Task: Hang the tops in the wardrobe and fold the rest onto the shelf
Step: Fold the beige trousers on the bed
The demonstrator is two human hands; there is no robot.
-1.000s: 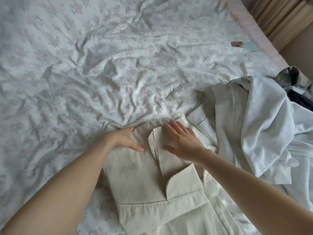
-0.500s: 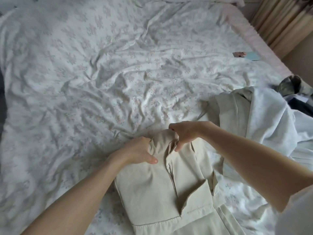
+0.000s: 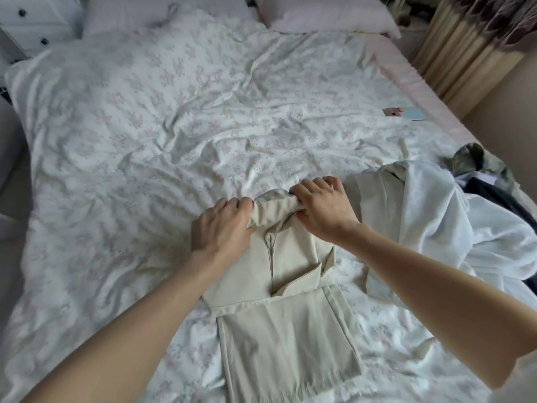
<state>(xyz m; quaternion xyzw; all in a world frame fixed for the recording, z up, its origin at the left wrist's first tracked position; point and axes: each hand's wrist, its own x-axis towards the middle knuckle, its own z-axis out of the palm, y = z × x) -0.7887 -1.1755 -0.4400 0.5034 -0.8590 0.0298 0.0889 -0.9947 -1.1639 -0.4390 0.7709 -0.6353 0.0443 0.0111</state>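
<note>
Bed (image 3: 174, 117) with floral cover carries a heap of pale clothes (image 3: 436, 216) at right. Beige trousers (image 3: 287, 330) lie flat near the front edge (far end bunched). Left hand (image 3: 222, 225) and right hand (image 3: 322, 207) grip that bunched end, fingers curled round the cloth.

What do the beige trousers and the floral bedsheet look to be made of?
Beige trousers: apparently a woven cotton-type twill, matte, fairly stiff; they hold flat panels and crisp stitched edges, bunching thickly where the left hand and right hand grip them. Floral bedsheet: seemingly thin, soft printed cotton or a blend, matte; it lies in many fine, shallow wrinkles. The exact fibre cannot be told.
</note>
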